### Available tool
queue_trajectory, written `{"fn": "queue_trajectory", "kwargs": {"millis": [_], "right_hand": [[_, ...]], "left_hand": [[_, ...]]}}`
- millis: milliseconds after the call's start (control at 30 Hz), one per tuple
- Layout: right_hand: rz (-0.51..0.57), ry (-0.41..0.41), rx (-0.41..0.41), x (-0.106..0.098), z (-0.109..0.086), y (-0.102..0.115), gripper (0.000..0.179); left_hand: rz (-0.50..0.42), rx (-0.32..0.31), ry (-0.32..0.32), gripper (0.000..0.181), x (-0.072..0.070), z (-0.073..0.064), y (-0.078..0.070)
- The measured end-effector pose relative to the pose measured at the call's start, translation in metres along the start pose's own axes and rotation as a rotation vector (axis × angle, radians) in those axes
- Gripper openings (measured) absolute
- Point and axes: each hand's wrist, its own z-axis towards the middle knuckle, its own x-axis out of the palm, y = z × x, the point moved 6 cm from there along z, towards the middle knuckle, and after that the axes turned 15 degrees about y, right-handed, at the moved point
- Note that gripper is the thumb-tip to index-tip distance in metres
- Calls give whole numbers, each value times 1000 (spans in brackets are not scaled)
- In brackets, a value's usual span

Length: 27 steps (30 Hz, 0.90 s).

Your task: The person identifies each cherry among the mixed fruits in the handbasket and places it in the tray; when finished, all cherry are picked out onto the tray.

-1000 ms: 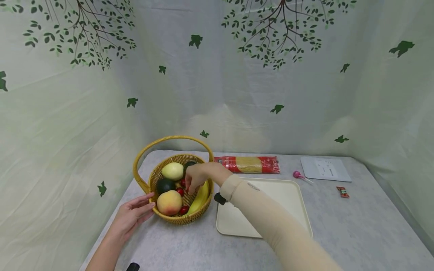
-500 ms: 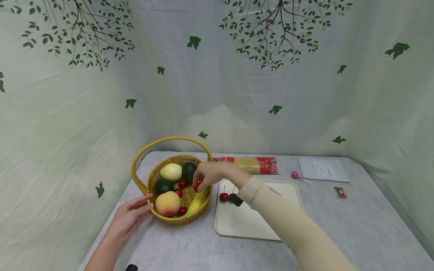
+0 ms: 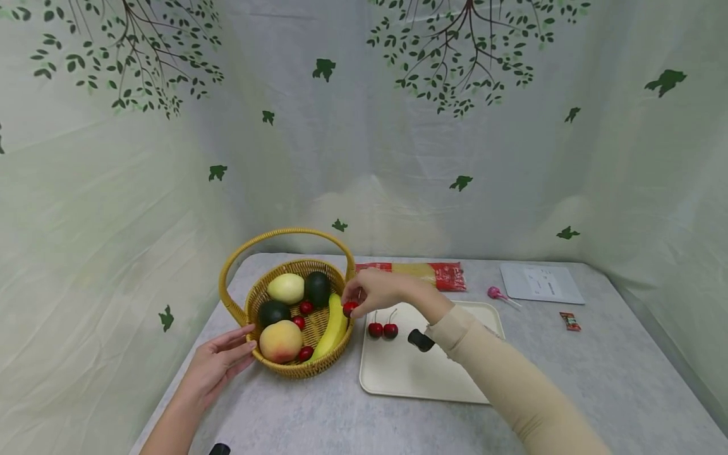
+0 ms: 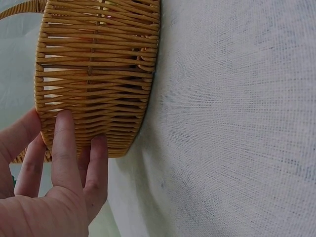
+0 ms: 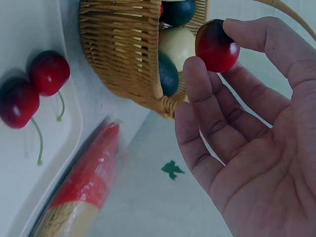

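Observation:
My right hand (image 3: 380, 292) pinches a red cherry (image 5: 217, 46) between thumb and fingertips, over the gap between basket and tray. With fingers nearly straight, my left hand (image 3: 218, 363) touches the outer wall of the wicker basket (image 4: 96, 74) near its rim. Inside the basket lie a peach (image 3: 281, 341), a banana (image 3: 332, 332), a pale yellow fruit (image 3: 286, 288), two dark green fruits (image 3: 317, 289) and three cherries (image 3: 305, 353). Two stemmed cherries (image 5: 49, 73) sit side by side on the cream tray (image 3: 409, 376).
Behind the tray lies a red pack of spaghetti (image 3: 449, 276), partly covered by my right hand. A pink lollipop (image 3: 495, 292), a flat silvery-white rectangle (image 3: 543, 283) and a small red-wrapped sweet (image 3: 570, 321) are to the right. The basket's tall handle (image 3: 296, 231) arches over it.
My right hand has come out of the basket with a cherry and moved right toward the tray. The two tray cherries, earlier hidden by the arm, now show. My left hand stays put.

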Motion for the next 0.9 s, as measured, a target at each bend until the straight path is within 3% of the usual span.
{"fn": "queue_trajectory", "kwargs": {"millis": [367, 900], "right_hand": [[106, -50, 59, 6, -39, -29, 25], [134, -149, 112, 26, -78, -73, 25]], "left_hand": [[-4, 2, -1, 38, 1, -1, -2], [-14, 3, -7, 36, 0, 1, 0]]}}
